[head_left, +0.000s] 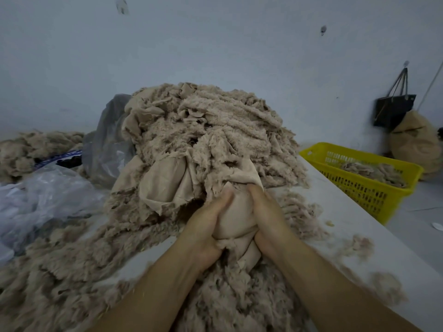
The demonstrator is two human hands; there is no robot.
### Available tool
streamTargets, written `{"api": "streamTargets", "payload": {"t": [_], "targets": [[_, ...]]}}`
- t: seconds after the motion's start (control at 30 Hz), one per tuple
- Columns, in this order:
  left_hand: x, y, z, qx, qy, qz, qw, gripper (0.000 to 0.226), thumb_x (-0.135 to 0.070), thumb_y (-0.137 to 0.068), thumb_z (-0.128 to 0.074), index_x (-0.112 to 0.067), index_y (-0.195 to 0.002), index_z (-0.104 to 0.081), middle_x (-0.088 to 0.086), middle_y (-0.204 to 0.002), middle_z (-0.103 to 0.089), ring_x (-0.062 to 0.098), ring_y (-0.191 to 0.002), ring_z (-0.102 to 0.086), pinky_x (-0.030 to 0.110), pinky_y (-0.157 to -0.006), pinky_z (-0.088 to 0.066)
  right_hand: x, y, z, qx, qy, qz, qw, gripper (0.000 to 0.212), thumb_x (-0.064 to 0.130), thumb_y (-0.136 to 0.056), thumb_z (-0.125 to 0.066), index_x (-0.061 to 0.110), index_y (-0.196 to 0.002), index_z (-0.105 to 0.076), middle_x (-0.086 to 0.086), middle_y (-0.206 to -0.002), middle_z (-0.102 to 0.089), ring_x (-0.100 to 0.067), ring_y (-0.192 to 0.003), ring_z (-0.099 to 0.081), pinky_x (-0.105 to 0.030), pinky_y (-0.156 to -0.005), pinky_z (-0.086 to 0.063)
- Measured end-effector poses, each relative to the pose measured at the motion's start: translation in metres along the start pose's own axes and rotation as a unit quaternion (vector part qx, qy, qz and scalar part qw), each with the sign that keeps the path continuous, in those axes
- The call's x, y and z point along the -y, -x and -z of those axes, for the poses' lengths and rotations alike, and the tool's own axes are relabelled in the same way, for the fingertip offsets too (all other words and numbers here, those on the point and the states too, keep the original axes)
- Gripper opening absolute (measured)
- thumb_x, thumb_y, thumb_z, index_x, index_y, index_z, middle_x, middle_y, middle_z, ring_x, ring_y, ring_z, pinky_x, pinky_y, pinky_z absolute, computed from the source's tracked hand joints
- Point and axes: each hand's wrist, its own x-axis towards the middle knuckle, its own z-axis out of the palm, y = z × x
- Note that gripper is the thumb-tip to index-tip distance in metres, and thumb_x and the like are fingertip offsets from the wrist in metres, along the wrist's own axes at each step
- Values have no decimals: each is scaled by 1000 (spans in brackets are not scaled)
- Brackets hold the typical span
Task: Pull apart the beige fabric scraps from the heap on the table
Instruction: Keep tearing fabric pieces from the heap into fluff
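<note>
Left hand [203, 227], right hand [269, 218] around scrap [236, 215]

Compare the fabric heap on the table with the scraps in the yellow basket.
Size: the heap is a tall mound; the basket scraps form a low layer below the rim.
Place: the heap lies loose on the table; the basket scraps sit inside the yellow basket.
Contact: left hand and right hand grip a smooth beige piece at the heap's front; the basket scraps are untouched.
Shared: beige, fluffy fabric.
</note>
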Motion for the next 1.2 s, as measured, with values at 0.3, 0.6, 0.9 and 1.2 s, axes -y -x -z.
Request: {"api": "streamTargets", "payload": {"t": [0.3,0.6,0.9,1.2], "targets": [[-6,8,16,96,4,0,995,43,-46,-91,-60,-7,-94,-80,14,-94,-75,22,-86,-74,32,-79,-60,11,-28,41,-37,-125,-3,991,23,34,-106,-42,18,-95,-54,9,-45,-31,-5,-32,-21,-20,-31,-18],[-7,3,20,41,89,-47,994,56,-53,-96,-48,-8,-113,-76,15,-115,-72,24,-104,-71,36,-84,-59,2,-11,28,133,-19,47,990,69,79,-83,-43,20,-108,-68,3,-102,-76,-11,-95,-72,-25,-76,-54],[-6,-1,17,-135,-1,-77,988,38,-41,-96,-59,-9,-91,-79,13,-94,-77,20,-83,-76,28,-60,-60,-15,10,5,177,316,171,916,38,53,-97,-49,32,-67,-55,22,-63,-55,5,-61,-53,-15,-62,-44],[-21,-10,33,-185,178,-78,963,38,-42,-105,-42,-19,-79,-58,0,-57,-64,15,-53,-63,26,-53,-52,-6,24,1,220,181,76,955,79,69,-75,-58,-4,-104,-65,-25,-112,-68,-40,-101,-66,-46,-95,-53]]}}
